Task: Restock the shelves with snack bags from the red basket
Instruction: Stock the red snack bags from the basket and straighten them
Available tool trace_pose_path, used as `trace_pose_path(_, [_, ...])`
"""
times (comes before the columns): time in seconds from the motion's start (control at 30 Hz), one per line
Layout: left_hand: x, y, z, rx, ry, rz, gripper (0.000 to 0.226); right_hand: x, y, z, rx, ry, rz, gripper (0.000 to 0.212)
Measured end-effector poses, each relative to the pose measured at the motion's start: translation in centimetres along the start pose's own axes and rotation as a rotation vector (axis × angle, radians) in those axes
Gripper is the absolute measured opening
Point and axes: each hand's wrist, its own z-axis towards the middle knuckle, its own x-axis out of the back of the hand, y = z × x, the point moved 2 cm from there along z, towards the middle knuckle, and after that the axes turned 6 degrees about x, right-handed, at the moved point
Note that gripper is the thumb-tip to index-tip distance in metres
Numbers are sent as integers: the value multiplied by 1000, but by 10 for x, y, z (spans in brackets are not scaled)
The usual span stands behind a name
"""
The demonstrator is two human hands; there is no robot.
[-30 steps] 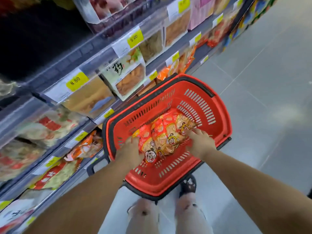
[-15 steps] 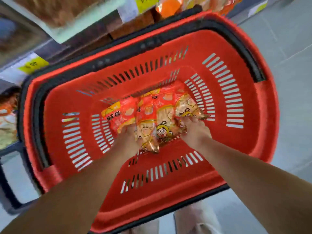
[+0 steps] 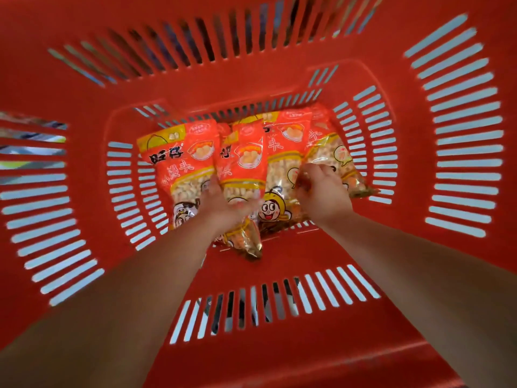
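Observation:
The red basket [image 3: 279,79] fills the whole view, and several red-and-yellow snack bags lie side by side on its floor. My left hand [image 3: 221,208] reaches down between the leftmost bag [image 3: 173,163] and the second bag [image 3: 243,161], with its fingers curled round the second bag's lower half. My right hand [image 3: 321,191] pinches the clear lower part of the rightmost bag [image 3: 335,152], its fingers curled into the film. A third bag [image 3: 285,152] with a cartoon face lies between the two hands, partly covered by them.
The basket's slotted walls close in on all sides. Pale floor shows through the right slots [image 3: 461,135]. Blurred shelf goods show through the left slots [image 3: 30,152]. Dark shapes sit behind the near wall's slots [image 3: 251,312].
My head has dropped close to the basket, which now fills the view; shelves and floor are out of sight. Both hands have dug further into the bags and closed on them.

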Motion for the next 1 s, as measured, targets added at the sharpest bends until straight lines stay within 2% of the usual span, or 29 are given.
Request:
trace_pose_path(0.03, [-3, 2, -2, 16, 8, 88, 130, -3, -2, 2, -1, 4, 10, 40])
trace_pose_path(0.1, [-7, 4, -2, 35, 37, 153, 131, -7, -7, 4, -8, 15, 0, 40])
trace_pose_path(0.23, [6, 1, -4, 70, 71, 5, 96, -8, -15, 5, -54, 117, 7, 34])
trace_pose_path(0.3, [23, -2, -7, 72, 101, -99, 86, -10, -22, 9, -85, 124, 65, 39])
trace_pose_path(0.37, [39, -7, -9, 84, 100, -169, 89, -19, -32, 14, -118, 52, 65, 54])
trace_pose_path(0.47, [55, -8, -13, 97, 80, -156, 89, -39, -51, 22, -237, -64, -31, 90])
trace_pose_path(0.53, [61, -9, -14, 95, 55, -167, 80, -52, -61, 25, -308, -115, -108, 109])
trace_pose_path(0.6, [65, -10, -15, 83, 11, -171, 65, -61, -63, 25, -327, -122, -152, 115])
trace_pose_path(0.7, [68, -13, -21, 78, -78, -234, 50, -53, -55, 22, -298, -38, -74, 103])
trace_pose_path(0.87, [83, -4, -62, 131, -162, -380, 55, 0, -51, 1, -292, -112, 268, 82])
trace_pose_path(1.0, [118, 28, -125, 53, -169, -387, 59, 62, -78, -40, -335, -112, 454, 62])
